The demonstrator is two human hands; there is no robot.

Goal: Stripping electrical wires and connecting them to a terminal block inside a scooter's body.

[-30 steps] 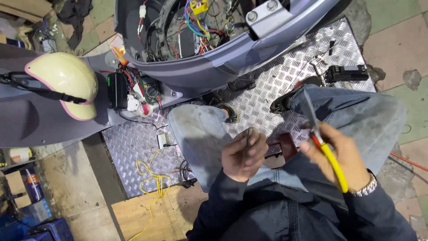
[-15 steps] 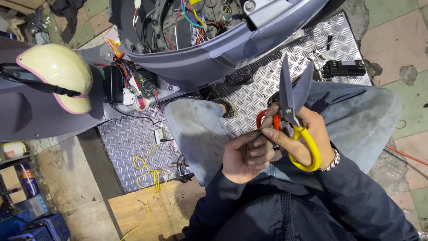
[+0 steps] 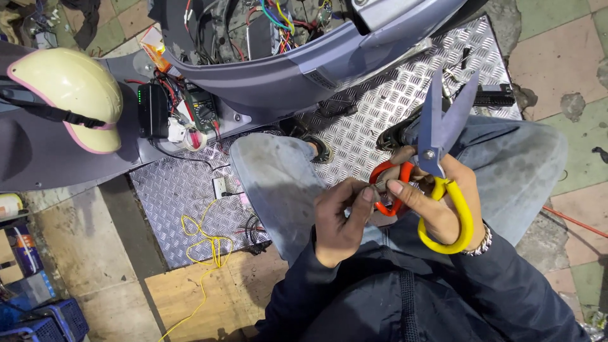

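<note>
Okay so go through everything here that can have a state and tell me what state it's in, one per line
Scissors: blades open, pointing up, held in the right hand.
Left hand: fingertips pinched on a small item, too small to identify.
Scooter body: panel off, coloured wiring exposed.
Black box: green lights lit.
Helmet: resting on the scooter seat, strap across it.
Yellow wire: loose, tangled on the tread plate.

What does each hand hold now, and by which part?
Right hand holds scissors by the handle loops. Left hand pinches something small, too hidden to tell.
</note>
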